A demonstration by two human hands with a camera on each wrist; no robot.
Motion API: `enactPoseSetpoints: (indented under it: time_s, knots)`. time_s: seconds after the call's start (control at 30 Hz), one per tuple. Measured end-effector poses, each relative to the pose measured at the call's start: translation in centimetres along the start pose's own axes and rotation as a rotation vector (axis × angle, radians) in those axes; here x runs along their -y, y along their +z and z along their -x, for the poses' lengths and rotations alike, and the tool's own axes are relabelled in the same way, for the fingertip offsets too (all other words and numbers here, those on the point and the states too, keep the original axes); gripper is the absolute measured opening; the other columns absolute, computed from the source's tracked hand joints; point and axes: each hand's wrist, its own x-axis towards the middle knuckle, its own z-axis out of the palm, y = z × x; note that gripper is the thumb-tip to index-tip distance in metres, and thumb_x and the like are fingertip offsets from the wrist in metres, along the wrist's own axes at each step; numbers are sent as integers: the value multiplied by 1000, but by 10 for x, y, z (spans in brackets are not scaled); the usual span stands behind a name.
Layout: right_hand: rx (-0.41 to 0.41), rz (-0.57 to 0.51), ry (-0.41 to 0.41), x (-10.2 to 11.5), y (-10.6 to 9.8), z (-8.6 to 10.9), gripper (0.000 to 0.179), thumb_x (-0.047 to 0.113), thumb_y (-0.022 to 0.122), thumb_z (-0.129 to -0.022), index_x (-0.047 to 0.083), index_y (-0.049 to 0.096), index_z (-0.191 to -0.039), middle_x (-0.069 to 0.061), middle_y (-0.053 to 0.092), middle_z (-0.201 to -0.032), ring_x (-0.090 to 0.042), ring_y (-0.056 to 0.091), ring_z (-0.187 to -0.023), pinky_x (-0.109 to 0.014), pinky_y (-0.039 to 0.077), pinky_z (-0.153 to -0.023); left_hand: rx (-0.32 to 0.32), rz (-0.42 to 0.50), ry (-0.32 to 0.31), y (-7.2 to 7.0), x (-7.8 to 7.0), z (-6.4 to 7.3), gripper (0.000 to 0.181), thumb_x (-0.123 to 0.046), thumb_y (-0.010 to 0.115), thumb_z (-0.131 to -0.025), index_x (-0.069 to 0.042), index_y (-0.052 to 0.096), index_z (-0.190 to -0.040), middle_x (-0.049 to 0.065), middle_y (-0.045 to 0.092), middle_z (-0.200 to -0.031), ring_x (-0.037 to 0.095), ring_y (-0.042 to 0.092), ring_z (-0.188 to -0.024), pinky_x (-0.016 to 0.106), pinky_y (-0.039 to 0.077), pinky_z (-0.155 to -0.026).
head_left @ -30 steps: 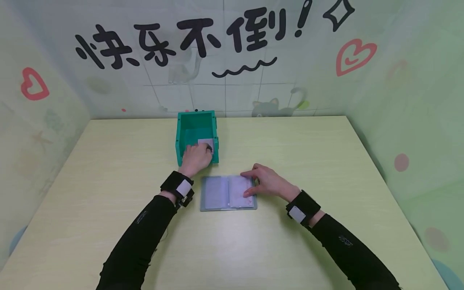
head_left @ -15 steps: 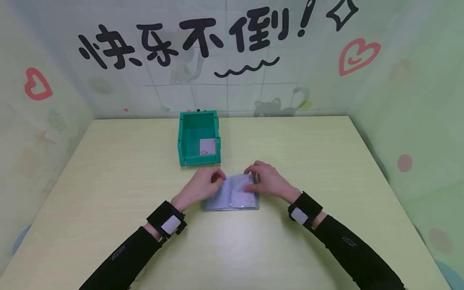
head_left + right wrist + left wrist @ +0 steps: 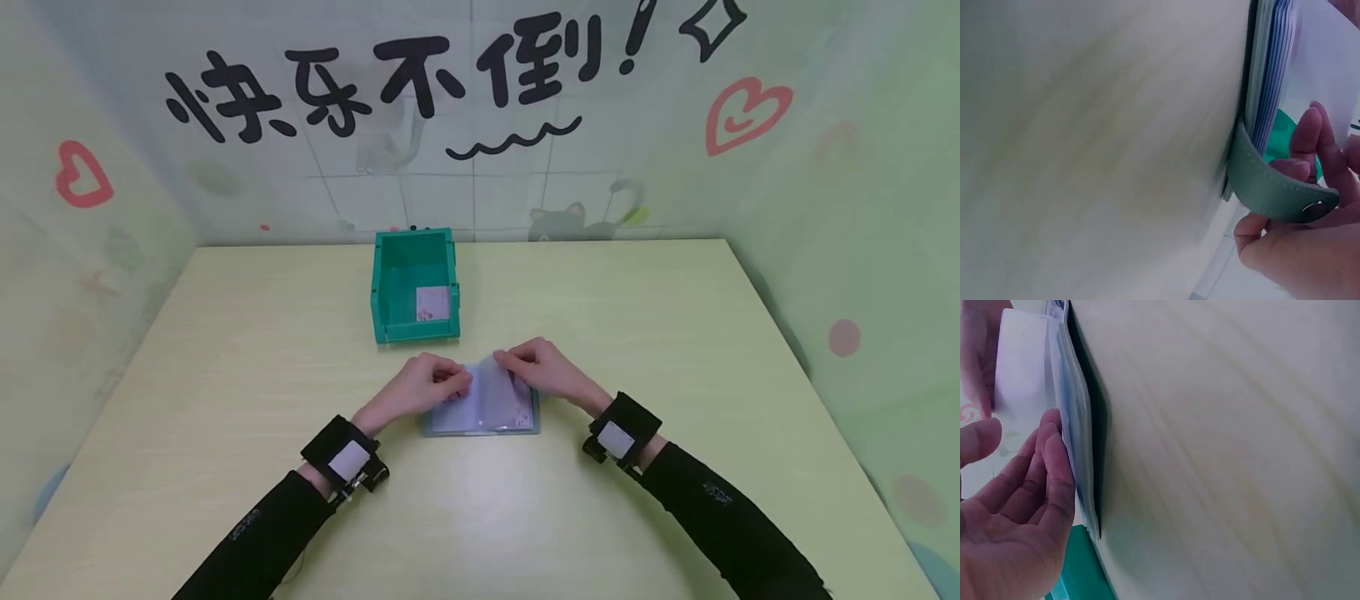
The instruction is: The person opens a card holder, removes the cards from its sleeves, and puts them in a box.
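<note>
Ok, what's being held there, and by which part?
The right grip pinches the raised album page by its far edge. Whether the left grip holds anything can't be told.

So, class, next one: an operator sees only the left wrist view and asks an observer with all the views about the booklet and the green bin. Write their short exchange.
Operator: I only glimpse part of the green bin. Is anything in it?
Observer: Yes, the head view shows a pale pinkish card in its near right corner.
Operator: Does the booklet have any fastening?
Observer: The right wrist view shows a green strap with what looks like a round snap, curving from the booklet's edge beside the right hand.
</note>
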Motion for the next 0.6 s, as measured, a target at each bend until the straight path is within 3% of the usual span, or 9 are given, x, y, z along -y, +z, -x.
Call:
enactPoseSetpoints:
  time_s: [0.13, 0.23, 0.4, 0.53, 0.6]
  knots:
    - [57, -11, -34, 3, 4, -1, 45, 35, 42, -108, 4, 74, -99, -5, 61, -84, -18, 55, -90, -28, 39, -78, 34, 73, -20, -4, 3, 0, 36, -32, 54, -105, -5, 76, -98, 9, 73, -92, 17, 64, -83, 28, 54, -81]
    - [112, 31, -56, 5, 7, -2, 48, 38, 37, -109, 8, 75, -114, -9, 66, -99, -21, 55, -105, -32, 40, -88, 34, 113, -47, -8, 4, 1, 43, -41, 52, -104, -5, 76, -105, 9, 73, -95, 19, 65, -86, 30, 54, -83]
    - [164, 110, -78, 5, 8, -1, 46, 37, 37, -109, 11, 71, -125, -6, 59, -98, -19, 52, -98, -31, 40, -85, -12, 84, -55, -10, 5, 3, 41, -45, 58, -100, -8, 77, -101, 1, 62, -79, 18, 57, -82, 27, 45, -73]
    - [142, 209, -159, 0, 4, 2, 34, 26, 51, -105, 10, 69, -128, -7, 61, -101, -18, 51, -93, -28, 40, -79, -68, 9, -52, -9, 6, 5, 27, -26, 67, -97, -1, 72, -90, 1, 52, -69, 16, 51, -71, 25, 39, -63]
    - [114, 253, -162, -3, -1, 5, 35, 22, 61, -99, 9, 68, -130, -9, 60, -103, -19, 50, -94, -28, 39, -78, -103, -25, -76, -7, 6, 6, 21, -19, 70, -94, 1, 71, -100, 1, 57, -70, 14, 53, -68, 24, 42, -61]
